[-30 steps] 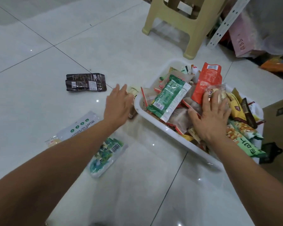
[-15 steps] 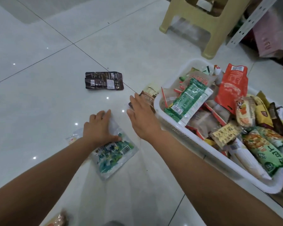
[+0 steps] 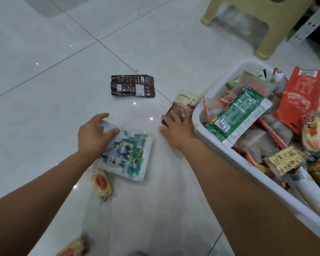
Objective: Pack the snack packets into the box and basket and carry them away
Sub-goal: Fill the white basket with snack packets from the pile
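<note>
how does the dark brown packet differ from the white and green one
The dark brown packet is near black with pale label panels; the white and green packet is mostly white with a green scene. The dark brown packet lies untouched, farther away; the white and green packet is gripped at its top edge by the left hand. Both are flat pouches on the tiled floor.

An indoor room is shown, probably in a home or a small shop; which one cannot be told. The floor (image 3: 44, 43) is laid with large glossy white tiles. A beige plastic stool (image 3: 266, 34) is seen at the upper right, with a white perforated metal rail (image 3: 307, 23) beside it. A dark packet (image 3: 132, 86) and a green and white packet (image 3: 129, 156) are seen on the tiles, and many snack packets are heaped in a white plastic basket (image 3: 198, 115) at the right.
</note>
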